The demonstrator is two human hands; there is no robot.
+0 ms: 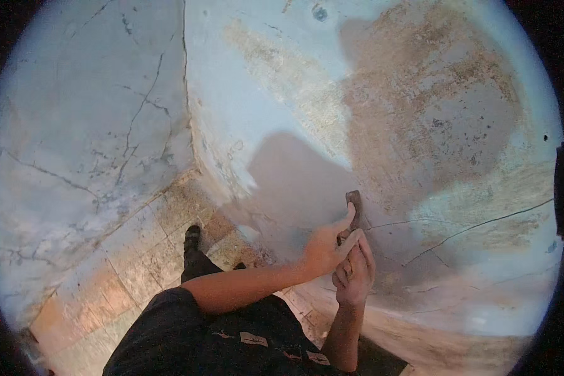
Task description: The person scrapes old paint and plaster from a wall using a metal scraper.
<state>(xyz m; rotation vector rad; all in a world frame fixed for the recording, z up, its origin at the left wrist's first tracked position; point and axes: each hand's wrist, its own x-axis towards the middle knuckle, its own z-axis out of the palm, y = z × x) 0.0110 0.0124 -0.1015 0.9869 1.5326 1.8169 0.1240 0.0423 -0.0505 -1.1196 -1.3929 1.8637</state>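
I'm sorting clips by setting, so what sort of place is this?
Probably a worn indoor room: a cracked pale-blue wall, an adjoining wall with a large brownish patch, and a stained tiled floor.

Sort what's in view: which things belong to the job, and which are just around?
Job: small dark tool, gripped by the left hand; right hand, against the left; brown-patched wall, apparently.

Around: cracked wall at left; tiled floor; dark shoe.

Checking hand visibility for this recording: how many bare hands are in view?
2: the bare left hand on the brown, narrow, flat-ended tool, and the bare right hand against the left.
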